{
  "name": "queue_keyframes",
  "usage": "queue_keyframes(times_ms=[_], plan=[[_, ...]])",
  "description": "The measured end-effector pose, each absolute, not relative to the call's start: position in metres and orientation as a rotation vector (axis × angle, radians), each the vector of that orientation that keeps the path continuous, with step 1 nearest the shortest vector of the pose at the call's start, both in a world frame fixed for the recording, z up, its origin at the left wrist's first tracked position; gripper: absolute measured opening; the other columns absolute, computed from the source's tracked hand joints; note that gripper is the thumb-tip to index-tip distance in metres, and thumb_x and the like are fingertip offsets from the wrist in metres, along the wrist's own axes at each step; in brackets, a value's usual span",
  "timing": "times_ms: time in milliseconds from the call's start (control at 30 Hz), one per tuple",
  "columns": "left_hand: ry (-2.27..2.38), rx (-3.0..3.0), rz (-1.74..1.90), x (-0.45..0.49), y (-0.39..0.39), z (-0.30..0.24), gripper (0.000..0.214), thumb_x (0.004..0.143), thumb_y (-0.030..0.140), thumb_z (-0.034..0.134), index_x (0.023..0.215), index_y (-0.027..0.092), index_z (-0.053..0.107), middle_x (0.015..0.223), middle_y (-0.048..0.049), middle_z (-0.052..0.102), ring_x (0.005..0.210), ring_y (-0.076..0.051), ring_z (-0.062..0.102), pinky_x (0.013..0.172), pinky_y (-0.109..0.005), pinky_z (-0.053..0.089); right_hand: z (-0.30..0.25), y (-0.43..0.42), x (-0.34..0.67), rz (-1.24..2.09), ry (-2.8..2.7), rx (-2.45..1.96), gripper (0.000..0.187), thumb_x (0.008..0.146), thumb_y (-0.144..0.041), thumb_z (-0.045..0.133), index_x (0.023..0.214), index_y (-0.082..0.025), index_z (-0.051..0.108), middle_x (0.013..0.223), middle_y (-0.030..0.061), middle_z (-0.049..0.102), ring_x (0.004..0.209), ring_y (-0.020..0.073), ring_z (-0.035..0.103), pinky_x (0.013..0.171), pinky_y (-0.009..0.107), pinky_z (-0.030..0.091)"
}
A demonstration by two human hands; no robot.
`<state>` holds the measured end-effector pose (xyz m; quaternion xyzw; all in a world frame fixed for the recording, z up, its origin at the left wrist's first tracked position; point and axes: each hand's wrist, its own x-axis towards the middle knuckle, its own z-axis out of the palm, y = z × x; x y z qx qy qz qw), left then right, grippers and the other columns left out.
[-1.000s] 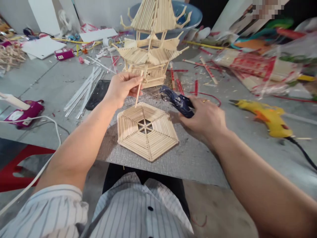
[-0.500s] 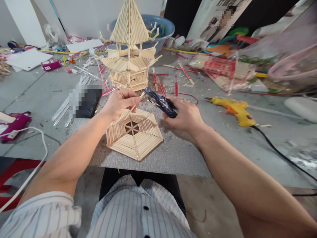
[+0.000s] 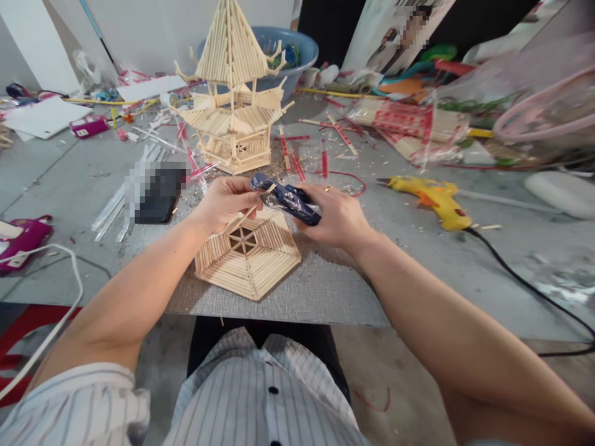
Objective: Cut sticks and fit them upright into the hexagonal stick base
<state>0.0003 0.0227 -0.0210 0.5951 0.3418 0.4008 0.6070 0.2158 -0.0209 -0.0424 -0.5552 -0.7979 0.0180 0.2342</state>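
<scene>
My left hand (image 3: pixel 224 203) pinches a thin wooden stick (image 3: pixel 253 208) just above a flat hexagonal panel (image 3: pixel 248 254) built of sticks, which lies on a grey mat (image 3: pixel 325 291). My right hand (image 3: pixel 335 217) grips a dark blue glue gun (image 3: pixel 284 197), and its nozzle meets the upper end of the stick. Both hands hover over the far edge of the panel. Behind them stands a tiered pagoda model (image 3: pixel 231 99) made of the same sticks.
A yellow glue gun (image 3: pixel 430 197) with a black cord lies to the right. A dark phone (image 3: pixel 158 195), loose white sticks and red scraps litter the left. A blue basin (image 3: pixel 283 52) and plastic bags sit at the back. A magenta tool (image 3: pixel 21 238) rests far left.
My right hand picked the blue glue gun up off the mat and brought it to the stick. My left hand lowered and tilted the stick toward the gun.
</scene>
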Motion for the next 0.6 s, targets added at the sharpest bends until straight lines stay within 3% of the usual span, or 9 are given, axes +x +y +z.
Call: queue_keyframes(times_ms=[367, 600], plan=[[0.803, 1.327, 0.944, 0.0064, 0.0193, -0.0181, 0.025, 0.058, 0.029, 0.084, 0.057, 0.015, 0.063, 0.049, 0.0028, 0.058, 0.04, -0.005, 0.05, 0.041, -0.02, 0.041, -0.0428, -0.0209, 0.2162, -0.006, -2.212, -1.56, 0.054, 0.073, -0.034, 0.053, 0.124, -0.018, 0.055, 0.113, 0.0112, 0.066, 0.101, 0.0302, 0.061, 0.08, 0.041, 0.046], [0.87, 1.328, 0.984, 0.0106, 0.0169, -0.016, 0.019, 0.065, 0.019, 0.079, 0.059, 0.015, 0.061, 0.05, 0.004, 0.057, 0.04, -0.004, 0.051, 0.044, -0.019, 0.042, -0.0443, -0.0204, 0.2151, -0.035, -2.192, -1.583, 0.054, 0.073, -0.035, 0.054, 0.124, -0.019, 0.054, 0.112, 0.0121, 0.065, 0.1, 0.0314, 0.059, 0.079, 0.042, 0.045]])
